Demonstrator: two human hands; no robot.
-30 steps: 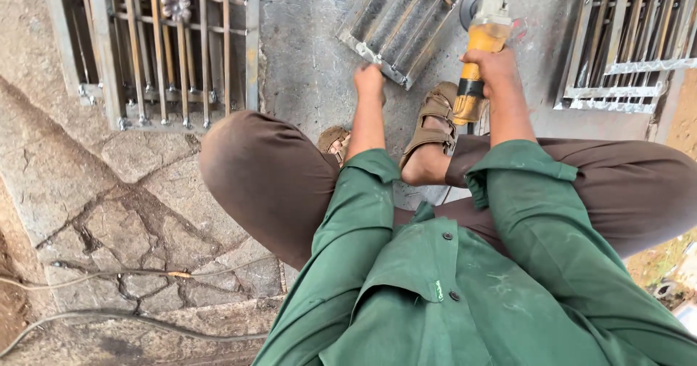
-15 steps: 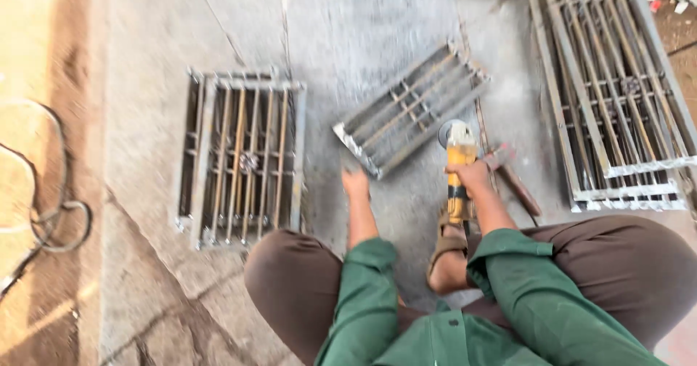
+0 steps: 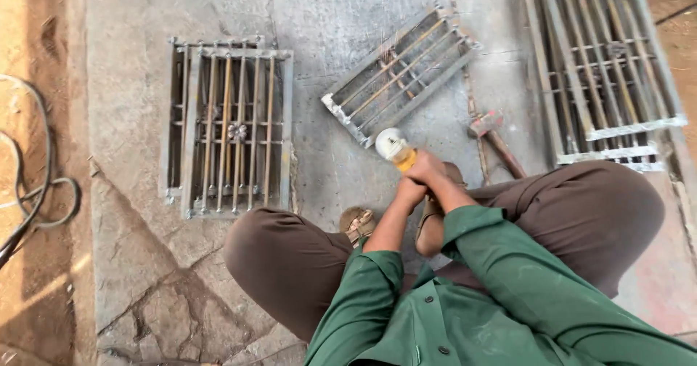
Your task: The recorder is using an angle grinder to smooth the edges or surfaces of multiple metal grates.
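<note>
A hammer [image 3: 497, 137] lies beside stacked metal grilles [image 3: 232, 126].

Both hands meet out front betw knees: left hand [image 3: 411, 190] & right hand [image 3: 428, 168], each grip closed, forearms converging.

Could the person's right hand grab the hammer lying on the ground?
Probably yes. The hammer lies on bare concrete just beyond the right knee, nothing covering it. But the right hand and left hand both grip the angle grinder, so it must let go first.
</note>
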